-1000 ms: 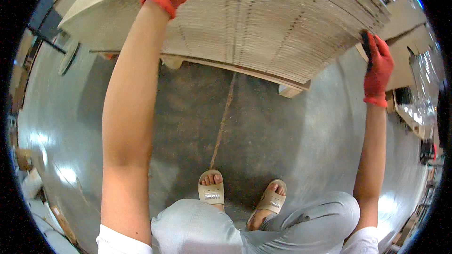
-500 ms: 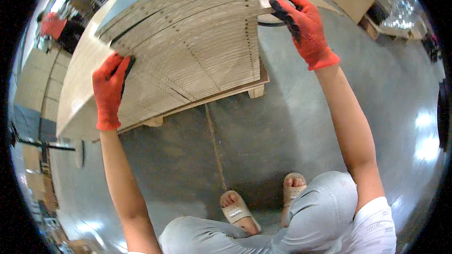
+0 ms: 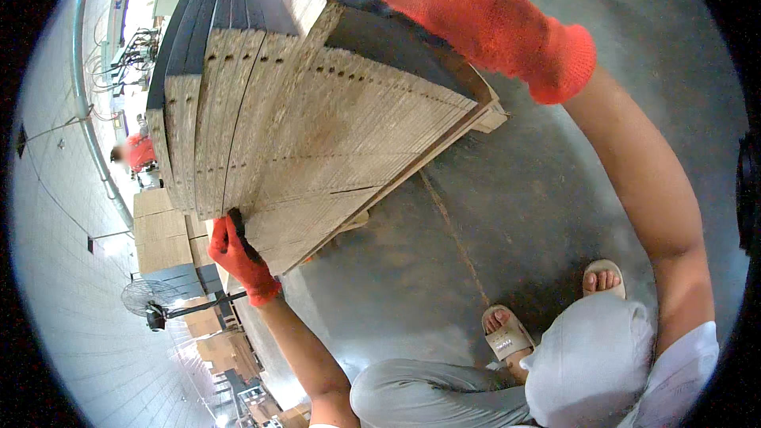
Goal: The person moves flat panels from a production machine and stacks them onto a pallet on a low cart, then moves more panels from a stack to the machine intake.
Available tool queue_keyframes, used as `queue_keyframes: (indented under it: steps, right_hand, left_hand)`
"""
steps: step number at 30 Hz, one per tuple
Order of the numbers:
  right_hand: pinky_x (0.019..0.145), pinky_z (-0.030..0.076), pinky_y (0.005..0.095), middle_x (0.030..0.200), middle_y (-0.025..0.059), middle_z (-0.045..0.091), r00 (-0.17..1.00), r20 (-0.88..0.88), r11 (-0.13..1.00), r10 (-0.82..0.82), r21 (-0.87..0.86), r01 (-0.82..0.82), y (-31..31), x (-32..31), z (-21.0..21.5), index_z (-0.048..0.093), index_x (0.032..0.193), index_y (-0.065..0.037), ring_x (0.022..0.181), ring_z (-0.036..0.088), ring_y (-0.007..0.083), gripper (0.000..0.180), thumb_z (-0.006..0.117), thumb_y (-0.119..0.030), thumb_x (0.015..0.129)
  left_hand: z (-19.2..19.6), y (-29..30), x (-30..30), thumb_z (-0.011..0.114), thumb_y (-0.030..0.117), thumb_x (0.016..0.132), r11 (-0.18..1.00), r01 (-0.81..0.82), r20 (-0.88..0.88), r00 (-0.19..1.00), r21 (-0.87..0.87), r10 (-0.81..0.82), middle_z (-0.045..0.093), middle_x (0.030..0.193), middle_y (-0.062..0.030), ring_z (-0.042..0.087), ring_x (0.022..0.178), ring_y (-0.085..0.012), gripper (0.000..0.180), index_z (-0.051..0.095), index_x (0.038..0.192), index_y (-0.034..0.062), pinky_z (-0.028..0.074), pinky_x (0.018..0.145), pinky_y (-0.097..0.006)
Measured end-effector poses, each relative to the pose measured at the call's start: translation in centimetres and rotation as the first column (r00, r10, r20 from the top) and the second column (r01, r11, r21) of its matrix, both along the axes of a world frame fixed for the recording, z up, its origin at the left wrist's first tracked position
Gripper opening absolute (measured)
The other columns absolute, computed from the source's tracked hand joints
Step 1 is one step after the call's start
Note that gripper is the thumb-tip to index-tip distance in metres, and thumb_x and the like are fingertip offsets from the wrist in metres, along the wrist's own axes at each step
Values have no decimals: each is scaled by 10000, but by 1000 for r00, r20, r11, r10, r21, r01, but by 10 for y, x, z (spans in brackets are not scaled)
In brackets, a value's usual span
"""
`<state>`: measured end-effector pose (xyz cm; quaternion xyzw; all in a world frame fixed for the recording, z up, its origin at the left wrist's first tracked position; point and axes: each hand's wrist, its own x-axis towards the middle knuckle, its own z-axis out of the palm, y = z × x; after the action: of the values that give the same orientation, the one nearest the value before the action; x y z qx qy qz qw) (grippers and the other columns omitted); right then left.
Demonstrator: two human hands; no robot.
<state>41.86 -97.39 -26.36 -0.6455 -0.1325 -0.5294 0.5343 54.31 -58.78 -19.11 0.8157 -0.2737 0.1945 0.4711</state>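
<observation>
Right grip: the end of the raised boards (image 3: 261, 103) is grasped by the red-gloved right hand (image 3: 452, 20), its fingers hooked over the edge.
Left grip: the boards' near left corner is touched by the left hand (image 3: 242, 257); whether it is clenched cannot be told.
Raised boards: stepped edges are shown, tilted above the lower stack (image 3: 380, 123).
Done so far: a gap has apparently been opened at the right end, where a dark face (image 3: 369, 40) is exposed.
Left undone: at the left corner, no clear gap can be made out; the lower boards are still closely stacked.
Support: the stack is carried by a wooden pallet (image 3: 490, 120) on the floor (image 3: 380, 285).
</observation>
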Motion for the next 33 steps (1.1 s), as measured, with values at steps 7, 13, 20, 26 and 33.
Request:
queue_keyframes:
  steps: [7,13,20,26,33]
  right_hand:
    - [791,498,363,955,163,657,985,29,946,-169,-276,170,-22,54,-15,638,966,7,894,635,295,248,496,-184,896]
    - [785,514,400,977,153,649,942,98,814,-320,-481,326,-46,106,13,614,865,-61,919,636,319,140,485,-108,840]
    - [647,474,433,690,143,590,683,409,711,-606,-107,695,-97,184,-29,608,695,-69,692,601,289,102,563,-156,726]
    - [673,432,343,684,104,515,955,-208,856,211,512,-78,-96,70,-111,535,728,-12,670,524,205,214,498,-184,850]
    - [816,438,318,986,106,593,987,-71,980,145,149,-134,-25,81,-64,557,1122,-40,890,555,212,250,484,-105,892]
  left_hand:
    - [-10,25,9,551,141,932,983,-119,-9,993,140,122,521,803,4,445,758,-84,147,568,858,15,371,698,-244]
    - [-20,33,5,554,224,949,971,-239,-84,967,19,240,513,1232,-120,485,1140,-196,389,453,1253,5,369,1005,-343]
    - [-33,23,6,525,314,961,941,-337,81,937,-33,339,518,1176,-100,487,1077,-193,421,503,1207,-26,377,962,-346]
    - [-42,47,20,492,288,978,933,-303,240,937,193,255,471,1243,-141,467,1115,-232,437,471,1271,-36,365,992,-371]
    - [-17,82,20,436,256,980,903,-413,350,869,120,351,464,966,-45,426,907,-157,241,489,1016,24,376,814,-320]
